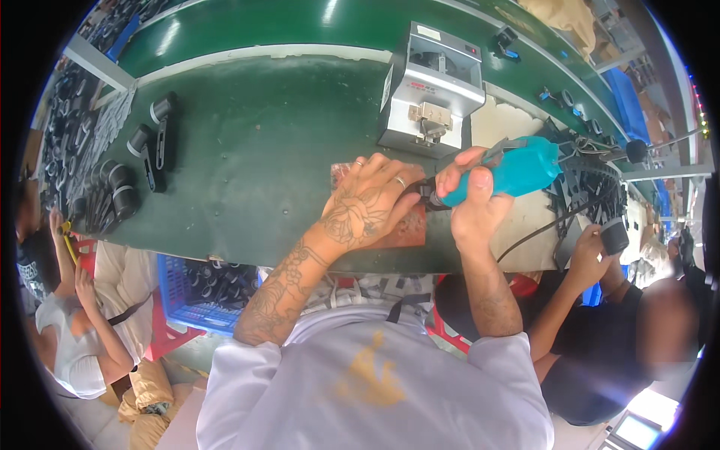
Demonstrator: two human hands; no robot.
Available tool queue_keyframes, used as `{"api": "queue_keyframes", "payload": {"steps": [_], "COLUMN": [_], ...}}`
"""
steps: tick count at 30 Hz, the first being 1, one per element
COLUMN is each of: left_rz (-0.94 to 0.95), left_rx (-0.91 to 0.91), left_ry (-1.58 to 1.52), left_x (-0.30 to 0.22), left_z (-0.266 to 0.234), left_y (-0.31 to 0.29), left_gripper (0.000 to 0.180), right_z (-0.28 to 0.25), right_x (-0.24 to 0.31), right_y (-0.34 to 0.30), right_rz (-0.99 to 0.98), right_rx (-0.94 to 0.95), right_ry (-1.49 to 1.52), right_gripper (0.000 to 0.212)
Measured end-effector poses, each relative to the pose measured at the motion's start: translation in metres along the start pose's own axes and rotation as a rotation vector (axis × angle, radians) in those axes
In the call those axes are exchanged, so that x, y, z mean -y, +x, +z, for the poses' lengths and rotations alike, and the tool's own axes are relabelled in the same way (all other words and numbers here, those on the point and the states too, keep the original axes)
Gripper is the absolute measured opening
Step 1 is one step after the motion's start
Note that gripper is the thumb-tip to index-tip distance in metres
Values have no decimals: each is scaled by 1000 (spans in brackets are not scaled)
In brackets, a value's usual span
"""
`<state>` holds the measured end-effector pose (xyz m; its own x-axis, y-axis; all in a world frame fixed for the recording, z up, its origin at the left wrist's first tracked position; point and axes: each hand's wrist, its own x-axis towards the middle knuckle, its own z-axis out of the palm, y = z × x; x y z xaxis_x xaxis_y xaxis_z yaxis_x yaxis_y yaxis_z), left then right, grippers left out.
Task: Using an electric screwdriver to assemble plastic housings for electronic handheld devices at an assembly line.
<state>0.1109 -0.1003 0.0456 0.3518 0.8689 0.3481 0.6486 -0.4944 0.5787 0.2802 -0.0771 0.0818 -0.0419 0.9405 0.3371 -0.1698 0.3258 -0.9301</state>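
Note:
My right hand (480, 199) is wrapped around a teal electric screwdriver (525, 171), which lies nearly level with its tip toward the left. My left hand (369, 196), tattooed and wearing rings, is bent over a reddish mat (399, 234) near the table's front edge. A small black part (426, 189) shows between its fingers and the screwdriver's tip. Most of that part is hidden under the left hand, so its kind cannot be made out. Whether the tip touches it is also unclear.
A grey machine (439, 82) stands behind my hands on the green table (247, 157). Black handle-like parts (112, 191) lie at the left, more at the right by a black cable (534, 241). A blue basket (196, 315) sits below; co-workers sit on both sides.

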Motion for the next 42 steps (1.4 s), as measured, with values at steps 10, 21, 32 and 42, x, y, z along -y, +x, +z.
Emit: {"api": "queue_keyframes", "payload": {"steps": [10,21,32,42], "left_rz": [2,236,-388,-71], "left_rx": [33,-172,-626,-213], "left_ry": [25,130,549,47], "left_x": [1,-8,129,-31], "left_z": [0,-6,-109,-3], "left_y": [3,-11,-93,43], "left_gripper": [30,36,29,29], "right_z": [-2,2,-54,-50], "right_x": [-8,11,43,51], "right_y": [0,-21,-94,-102], "right_rz": [-28,42,-10,-11], "right_rx": [54,-74,-214,-280], "right_ry": [58,124,-43,-154], "right_gripper": [43,52,73,76]}}
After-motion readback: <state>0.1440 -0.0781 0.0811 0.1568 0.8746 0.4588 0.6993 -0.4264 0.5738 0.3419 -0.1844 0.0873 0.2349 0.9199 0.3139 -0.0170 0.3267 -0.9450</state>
